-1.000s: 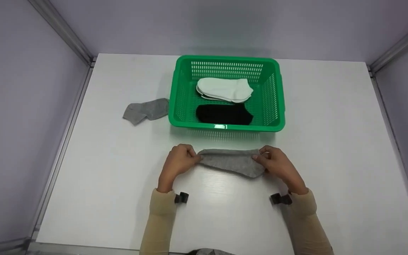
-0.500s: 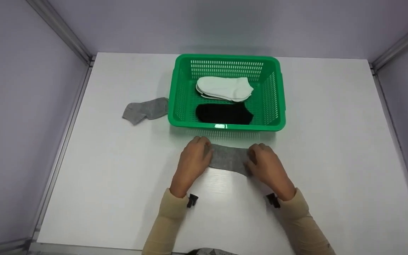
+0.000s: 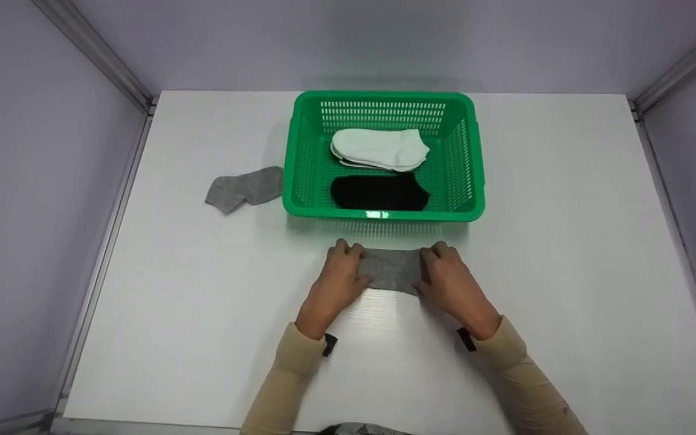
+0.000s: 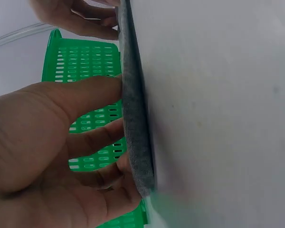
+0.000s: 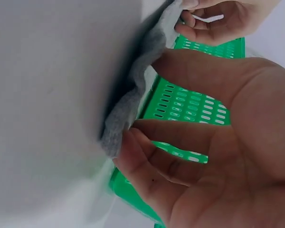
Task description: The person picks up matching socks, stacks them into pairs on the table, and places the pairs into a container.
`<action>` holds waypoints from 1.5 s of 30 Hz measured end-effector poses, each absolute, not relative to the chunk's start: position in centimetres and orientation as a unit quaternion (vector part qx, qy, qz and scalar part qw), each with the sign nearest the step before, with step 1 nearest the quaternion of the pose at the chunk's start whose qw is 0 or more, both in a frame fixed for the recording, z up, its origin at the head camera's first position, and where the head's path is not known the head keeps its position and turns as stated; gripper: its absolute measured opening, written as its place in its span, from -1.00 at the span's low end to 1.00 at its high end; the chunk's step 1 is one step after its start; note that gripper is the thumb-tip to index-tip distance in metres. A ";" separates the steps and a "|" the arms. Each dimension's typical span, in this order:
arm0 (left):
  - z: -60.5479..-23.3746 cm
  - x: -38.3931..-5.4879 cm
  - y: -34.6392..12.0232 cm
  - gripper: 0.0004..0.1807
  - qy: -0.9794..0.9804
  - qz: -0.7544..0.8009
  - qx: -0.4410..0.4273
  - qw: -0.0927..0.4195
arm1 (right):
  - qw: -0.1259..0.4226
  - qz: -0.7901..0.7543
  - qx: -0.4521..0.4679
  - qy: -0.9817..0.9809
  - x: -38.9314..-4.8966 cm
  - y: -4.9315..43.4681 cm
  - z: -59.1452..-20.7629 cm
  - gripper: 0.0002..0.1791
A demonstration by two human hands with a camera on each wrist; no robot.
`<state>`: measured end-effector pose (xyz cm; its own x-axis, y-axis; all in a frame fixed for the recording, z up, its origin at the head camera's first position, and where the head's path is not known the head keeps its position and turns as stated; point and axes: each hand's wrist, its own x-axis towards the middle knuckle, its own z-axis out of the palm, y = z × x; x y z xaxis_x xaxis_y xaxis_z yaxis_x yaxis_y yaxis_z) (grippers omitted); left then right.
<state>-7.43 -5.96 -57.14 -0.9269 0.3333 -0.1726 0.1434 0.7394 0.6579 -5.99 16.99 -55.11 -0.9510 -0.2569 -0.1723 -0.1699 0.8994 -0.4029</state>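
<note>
A grey sock [image 3: 392,270] lies stretched sideways between both hands, low over the white table in front of the basket. My left hand [image 3: 341,278] holds its left end, thumb at the near edge and bent fingers toward the far edge. At the other end, my right hand [image 3: 446,279] grips the sock the same way. In the left wrist view the sock [image 4: 137,118] shows edge-on, thin and flat, with the fingertips against it. The right wrist view shows its wavy edge [image 5: 133,90] between thumb and fingers. Both sock ends are partly hidden under the hands.
Behind the hands stands a green perforated basket [image 3: 475,175]. Inside it are stacked white socks [image 3: 378,148] and a black sock [image 3: 378,192] nearer the front. Another grey sock [image 3: 245,187] lies left of the basket, close against its side. Panels enclose the table [image 3: 565,241].
The hands have moved closer together along the grey sock, the left one inward most. The pinching fingertips of a second ago now spread across the sock's width. Basket and other socks stay put.
</note>
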 end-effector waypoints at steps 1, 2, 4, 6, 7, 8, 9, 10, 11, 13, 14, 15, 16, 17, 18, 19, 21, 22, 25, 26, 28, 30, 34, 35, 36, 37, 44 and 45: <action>-57.1 -7.3 -6.0 -0.62 0.925 0.331 0.133 0.134 | 0.112 -0.195 -0.111 0.968 -6.0 17.0 -55.0 -0.38; -57.0 -7.2 -6.1 -0.61 0.929 0.321 0.139 0.125 | 0.112 -0.196 -0.112 0.968 -6.1 17.1 -55.0 -0.36; -56.8 -7.0 -6.1 -0.63 0.935 0.301 0.151 0.107 | 0.114 -0.200 -0.109 0.967 -6.1 17.1 -54.8 -0.34; -56.6 -6.8 -6.2 -0.65 0.941 0.284 0.161 0.093 | 0.112 -0.207 -0.112 0.965 -6.2 17.0 -54.7 -0.32; -56.6 -6.7 -6.3 -0.66 0.942 0.279 0.164 0.088 | 0.110 -0.210 -0.115 0.965 -6.2 17.0 -54.7 -0.32; -56.5 -6.7 -6.3 -0.66 0.942 0.280 0.165 0.085 | 0.107 -0.214 -0.121 0.963 -6.2 16.9 -54.7 -0.32; -56.5 -6.7 -6.4 -0.66 0.941 0.282 0.165 0.085 | 0.104 -0.216 -0.129 0.962 -6.2 16.9 -54.7 -0.34; -56.4 -6.8 -6.4 -0.65 0.940 0.285 0.166 0.087 | 0.101 -0.219 -0.139 0.960 -6.2 16.8 -54.8 -0.37; -56.4 -6.8 -6.5 -0.64 0.939 0.287 0.166 0.090 | 0.101 -0.221 -0.148 0.959 -6.2 16.8 -54.8 -0.41; -56.5 -7.0 -6.8 -0.62 0.937 0.294 0.158 0.102 | 0.105 -0.214 -0.167 0.957 -6.1 16.6 -54.9 -0.49; -56.5 -7.1 -6.9 -0.60 0.936 0.298 0.152 0.109 | 0.108 -0.210 -0.174 0.956 -6.1 16.6 -55.0 -0.52; -56.6 -7.2 -7.0 -0.57 0.935 0.300 0.145 0.117 | 0.111 -0.206 -0.180 0.955 -6.0 16.6 -55.1 -0.55; -56.6 -7.3 -7.2 -0.55 0.935 0.304 0.136 0.124 | 0.114 -0.202 -0.184 0.955 -6.0 16.7 -55.1 -0.56; -56.6 -7.3 -7.3 -0.54 0.934 0.306 0.127 0.132 | 0.117 -0.199 -0.187 0.955 -6.0 16.7 -55.1 -0.57; -56.5 -7.4 -7.4 -0.52 0.933 0.309 0.120 0.139 | 0.118 -0.195 -0.193 0.954 -6.0 16.7 -55.1 -0.57; -56.5 -7.4 -7.5 -0.50 0.932 0.312 0.114 0.145 | 0.117 -0.193 -0.197 0.954 -6.1 16.8 -55.1 -0.57; -56.5 -7.6 -7.6 -0.48 0.931 0.313 0.112 0.150 | 0.112 -0.188 -0.209 0.953 -6.2 17.0 -55.0 -0.58; -56.4 -7.6 -7.6 -0.48 0.930 0.315 0.112 0.151 | 0.106 -0.185 -0.216 0.953 -6.3 17.0 -54.9 -0.61; -56.5 -7.6 -8.0 -0.49 0.927 0.322 0.119 0.148 | 0.097 -0.187 -0.227 0.951 -6.5 16.8 -54.4 -0.70; -56.5 -7.6 -8.2 -0.50 0.927 0.324 0.120 0.143 | 0.094 -0.190 -0.228 0.950 -6.6 16.6 -54.3 -0.71; -56.5 -7.5 -8.7 -0.49 0.926 0.332 0.118 0.132 | 0.093 -0.203 -0.229 0.948 -6.8 16.0 -53.9 -0.74; -56.5 -7.5 -9.5 -0.47 0.929 0.335 0.108 0.117 | 0.096 -0.219 -0.235 0.942 -7.3 15.2 -53.6 -0.73; -56.4 -7.7 -11.5 -0.37 0.936 0.330 0.086 0.086 | 0.107 -0.259 -0.250 0.927 -8.6 13.5 -53.1 -0.70; -56.3 -7.9 -12.0 -0.34 0.938 0.327 0.080 0.080 | 0.111 -0.271 -0.249 0.923 -9.0 13.0 -53.1 -0.69; -56.3 -8.0 -12.5 -0.32 0.940 0.325 0.074 0.076 | 0.115 -0.280 -0.247 0.920 -9.3 12.6 -53.1 -0.68; -56.3 -8.1 -13.0 -0.30 0.941 0.322 0.067 0.072 | 0.118 -0.291 -0.246 0.917 -9.7 12.1 -53.2 -0.67; -56.3 -9.3 -16.4 -0.31 0.950 0.307 0.019 0.049 | 0.144 -0.362 -0.277 0.878 -11.1 7.8 -54.0 -0.64; -56.4 -9.5 -16.9 -0.32 0.950 0.308 0.014 0.045 | 0.148 -0.368 -0.282 0.874 -11.1 7.0 -54.2 -0.63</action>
